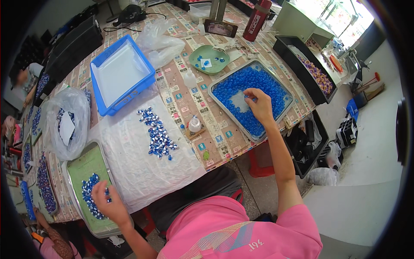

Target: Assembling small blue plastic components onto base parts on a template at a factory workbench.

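A long table [224, 134] covered in a patterned cloth runs away from the person, pale floor to its right. Nearest, the left hand [110, 203] rests in a green-lined metal tray [86, 166], fingers curled onto a small heap of blue-and-white beads [89, 192]; whether it grips any I cannot tell. Beyond lies a white sheet [138, 168] with a line of the same two-toned beads [157, 134]. Further right, the right hand [258, 105] reaches into a metal tray [215, 97] of glossy round blue beads [263, 84], fingertips pinched at a bare patch. Behind stand a blue plastic crate [123, 73], a green dish [209, 58] and a red bottle [257, 19]
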Demonstrator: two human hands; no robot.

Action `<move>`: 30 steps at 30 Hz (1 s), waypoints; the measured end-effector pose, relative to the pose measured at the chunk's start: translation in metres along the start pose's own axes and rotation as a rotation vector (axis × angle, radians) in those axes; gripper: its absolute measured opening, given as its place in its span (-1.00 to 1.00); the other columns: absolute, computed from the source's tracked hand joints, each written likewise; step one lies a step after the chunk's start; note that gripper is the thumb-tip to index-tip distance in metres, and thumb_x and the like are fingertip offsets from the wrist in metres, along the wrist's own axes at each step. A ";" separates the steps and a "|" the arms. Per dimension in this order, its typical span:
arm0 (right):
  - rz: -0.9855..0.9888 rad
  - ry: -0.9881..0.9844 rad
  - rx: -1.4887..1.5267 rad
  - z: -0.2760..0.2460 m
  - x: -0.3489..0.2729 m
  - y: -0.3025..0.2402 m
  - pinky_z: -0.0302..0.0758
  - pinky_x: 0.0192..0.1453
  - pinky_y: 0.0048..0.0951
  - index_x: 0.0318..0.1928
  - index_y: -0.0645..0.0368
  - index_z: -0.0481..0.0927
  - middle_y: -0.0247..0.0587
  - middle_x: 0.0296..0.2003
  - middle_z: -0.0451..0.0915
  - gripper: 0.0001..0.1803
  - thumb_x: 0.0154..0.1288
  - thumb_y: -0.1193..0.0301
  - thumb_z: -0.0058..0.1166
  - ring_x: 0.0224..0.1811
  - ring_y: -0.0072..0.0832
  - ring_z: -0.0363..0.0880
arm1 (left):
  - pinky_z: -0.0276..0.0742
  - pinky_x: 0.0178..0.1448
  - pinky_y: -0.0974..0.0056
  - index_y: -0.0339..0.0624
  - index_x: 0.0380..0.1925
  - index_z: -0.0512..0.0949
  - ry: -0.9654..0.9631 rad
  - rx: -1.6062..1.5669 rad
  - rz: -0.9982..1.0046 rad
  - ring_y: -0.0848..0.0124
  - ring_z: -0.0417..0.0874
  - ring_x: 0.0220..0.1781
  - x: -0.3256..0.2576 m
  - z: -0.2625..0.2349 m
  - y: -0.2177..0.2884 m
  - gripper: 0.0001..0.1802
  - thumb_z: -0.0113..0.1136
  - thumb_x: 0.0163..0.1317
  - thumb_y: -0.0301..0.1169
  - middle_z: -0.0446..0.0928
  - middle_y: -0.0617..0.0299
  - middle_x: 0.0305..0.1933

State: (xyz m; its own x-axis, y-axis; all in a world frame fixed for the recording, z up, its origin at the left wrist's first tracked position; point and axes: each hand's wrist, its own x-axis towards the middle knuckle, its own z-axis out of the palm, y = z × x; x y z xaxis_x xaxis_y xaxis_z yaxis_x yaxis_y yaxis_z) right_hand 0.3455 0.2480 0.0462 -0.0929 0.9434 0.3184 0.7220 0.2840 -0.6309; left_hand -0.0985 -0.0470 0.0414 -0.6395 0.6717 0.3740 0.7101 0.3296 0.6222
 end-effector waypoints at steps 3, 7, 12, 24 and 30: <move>0.073 -0.023 0.241 0.006 -0.023 -0.020 0.55 -0.10 -0.53 -0.10 0.21 0.67 -0.29 -0.24 0.68 -0.74 0.18 0.65 0.20 -0.20 -0.56 0.65 | 0.48 -0.23 0.39 -0.20 -0.15 0.64 -0.220 -0.199 0.100 0.36 0.59 -0.06 -0.016 0.032 0.037 -0.72 0.25 0.11 -0.67 0.55 0.16 0.00; -0.026 -0.089 0.220 0.016 -0.051 -0.058 0.55 -0.10 -0.52 -0.12 0.23 0.67 -0.27 -0.23 0.67 -0.76 0.19 0.66 0.16 -0.18 -0.53 0.64 | 0.51 -0.18 0.33 -0.22 -0.20 0.64 -0.404 -0.426 0.100 0.28 0.60 -0.06 -0.039 0.073 0.063 -0.73 0.28 0.07 -0.67 0.55 0.11 -0.04; -0.075 -0.107 0.152 0.028 -0.072 -0.083 0.54 -0.16 -0.46 -0.17 0.22 0.68 -0.18 -0.23 0.66 -0.78 0.16 0.67 0.15 -0.21 -0.40 0.65 | 0.51 -0.08 0.25 -0.25 -0.19 0.64 -0.330 -0.401 0.292 0.18 0.58 -0.07 -0.064 0.110 0.077 -0.74 0.26 0.07 -0.66 0.54 0.07 -0.09; 0.192 -0.076 0.229 0.097 -0.254 -0.063 0.52 -0.19 -0.53 0.02 0.17 0.55 -0.24 -0.08 0.44 -0.51 0.04 0.64 0.38 -0.23 -0.47 0.49 | 0.47 -0.09 0.17 -0.24 -0.21 0.65 -0.245 -0.398 0.390 0.14 0.53 -0.15 -0.109 0.154 0.049 -0.69 0.20 0.01 -0.73 0.54 0.11 -0.16; 0.273 0.045 0.521 0.114 -0.316 0.017 0.52 -0.05 -0.48 -0.08 0.22 0.50 -0.20 -0.10 0.36 -0.67 0.15 0.62 0.29 -0.13 -0.43 0.48 | 0.46 -0.09 0.18 -0.24 -0.24 0.66 -0.232 -0.388 0.455 0.15 0.52 -0.15 -0.140 0.159 0.053 -0.72 0.20 0.03 -0.72 0.54 0.11 -0.18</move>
State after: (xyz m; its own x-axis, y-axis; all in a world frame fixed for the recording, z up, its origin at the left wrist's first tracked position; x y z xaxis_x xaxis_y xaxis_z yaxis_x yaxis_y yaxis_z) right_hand 0.3084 -0.0253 -0.1458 0.0862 0.9892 0.1182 0.2823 0.0895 -0.9551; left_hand 0.0759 -0.0181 -0.0877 -0.1877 0.8284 0.5278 0.7093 -0.2575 0.6562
